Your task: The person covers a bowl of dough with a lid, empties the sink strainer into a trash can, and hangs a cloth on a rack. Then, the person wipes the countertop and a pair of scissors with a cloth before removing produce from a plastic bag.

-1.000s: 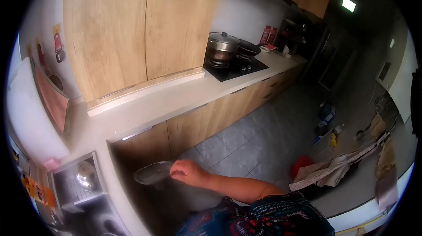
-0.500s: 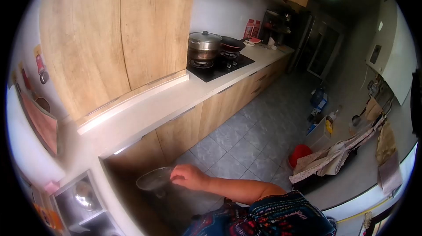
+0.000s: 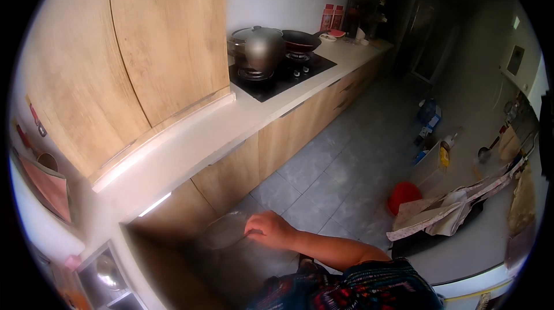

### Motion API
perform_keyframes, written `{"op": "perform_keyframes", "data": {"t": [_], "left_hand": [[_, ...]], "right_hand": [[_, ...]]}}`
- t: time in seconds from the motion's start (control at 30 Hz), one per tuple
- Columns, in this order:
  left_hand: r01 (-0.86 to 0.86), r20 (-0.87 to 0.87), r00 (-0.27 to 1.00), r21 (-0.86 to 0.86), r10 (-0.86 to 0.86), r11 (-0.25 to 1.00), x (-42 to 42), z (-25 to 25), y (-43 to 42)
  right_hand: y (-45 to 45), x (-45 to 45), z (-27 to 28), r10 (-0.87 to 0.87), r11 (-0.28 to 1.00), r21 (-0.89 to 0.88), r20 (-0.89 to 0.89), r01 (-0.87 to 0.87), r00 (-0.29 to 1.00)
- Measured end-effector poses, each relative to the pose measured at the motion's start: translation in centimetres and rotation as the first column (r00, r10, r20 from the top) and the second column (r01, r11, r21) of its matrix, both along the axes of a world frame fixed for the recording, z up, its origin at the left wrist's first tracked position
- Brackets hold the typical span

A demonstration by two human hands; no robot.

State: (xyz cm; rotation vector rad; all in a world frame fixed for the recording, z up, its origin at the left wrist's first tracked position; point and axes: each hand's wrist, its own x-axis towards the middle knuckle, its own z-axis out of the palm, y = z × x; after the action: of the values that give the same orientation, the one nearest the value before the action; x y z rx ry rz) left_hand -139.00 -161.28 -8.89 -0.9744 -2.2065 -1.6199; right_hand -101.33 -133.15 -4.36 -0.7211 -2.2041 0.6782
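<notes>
My right hand [image 3: 271, 230] is closed on the rim of a clear, see-through dish [image 3: 226, 230], which could be a bowl or a lid; I cannot tell which. The dish is tilted and hangs over the floor, close to the lower cabinets and below the counter edge. Its outline is faint and blurred. My left hand does not show in the view.
A pale counter [image 3: 190, 137] runs to a black hob [image 3: 288, 76] bearing a lidded steel pot [image 3: 257, 53] and a dark pan [image 3: 301, 41]. A sink [image 3: 107, 272] is at lower left. A red basin [image 3: 404, 197] and hanging cloths [image 3: 450, 215] are on the right.
My right hand and the clear dish have shifted right in the view. The head view has moved, so the counter and pots sit further left.
</notes>
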Motion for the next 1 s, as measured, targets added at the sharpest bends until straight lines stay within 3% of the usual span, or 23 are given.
{"op": "perform_keyframes", "data": {"t": [0.03,0.1,0.17,0.23,0.43,0.5,0.57,0.7,0.83,0.93,0.97,1.0], "left_hand": [[0.188,0.079,0.982,-0.229,-0.174,0.955,4.3,3.0,4.7],[0.381,-0.046,0.915,-0.231,-0.401,0.895,11.9,4.7,10.9],[0.63,-0.2,0.683,-0.324,-0.702,0.706,20.5,7.8,18.0],[0.746,-0.263,0.431,-0.435,-0.863,0.505,27.0,8.9,23.2],[0.774,-0.323,0.337,-0.439,-0.884,0.456,36.2,6.9,33.4],[0.801,-0.292,0.391,-0.358,-0.873,0.479,37.4,6.3,36.5],[0.739,-0.255,0.485,-0.391,-0.837,0.548,37.2,6.1,39.2],[0.639,-0.307,0.606,-0.361,-0.733,0.679,34.4,6.1,44.6],[0.617,-0.32,0.622,-0.362,-0.715,0.699,33.4,5.8,50.1],[0.677,-0.296,0.574,-0.353,-0.763,0.646,36.2,4.9,55.8],[0.783,-0.316,0.404,-0.365,-0.859,0.503,39.0,4.4,59.8],[0.856,-0.226,0.334,-0.333,-0.915,0.395,41.0,3.9,62.5]], "right_hand": [[0.4,1.1,0.2,0.029,0.999,-0.028,-0.008,-0.029,1.0],[2.2,3.2,0.9,0.057,0.997,0.053,0.035,-0.059,0.998],[4.0,5.7,1.2,0.114,0.993,0.037,0.023,-0.115,0.993],[6.1,8.7,1.9,0.08,0.991,0.101,0.034,-0.083,0.996],[11.4,18.0,3.0,-0.016,0.995,0.096,0.088,0.007,0.996],[12.8,20.3,3.5,-0.086,0.994,0.075,0.052,0.082,0.995],[14.5,22.1,3.8,-0.146,0.988,-0.045,0.016,0.147,0.989],[19.9,26.1,1.9,-0.219,0.975,-0.016,0.035,0.22,0.975],[24.8,30.6,-0.8,-0.359,0.917,-0.15,0.094,0.37,0.928],[27.1,34.6,-1.2,-0.473,0.831,-0.238,0.174,0.503,0.864],[28.3,36.6,-1.1,-0.545,0.785,-0.273,0.123,0.556,0.829],[29.1,37.7,-1.0,-0.601,0.738,-0.33,0.074,0.588,0.796]]}}
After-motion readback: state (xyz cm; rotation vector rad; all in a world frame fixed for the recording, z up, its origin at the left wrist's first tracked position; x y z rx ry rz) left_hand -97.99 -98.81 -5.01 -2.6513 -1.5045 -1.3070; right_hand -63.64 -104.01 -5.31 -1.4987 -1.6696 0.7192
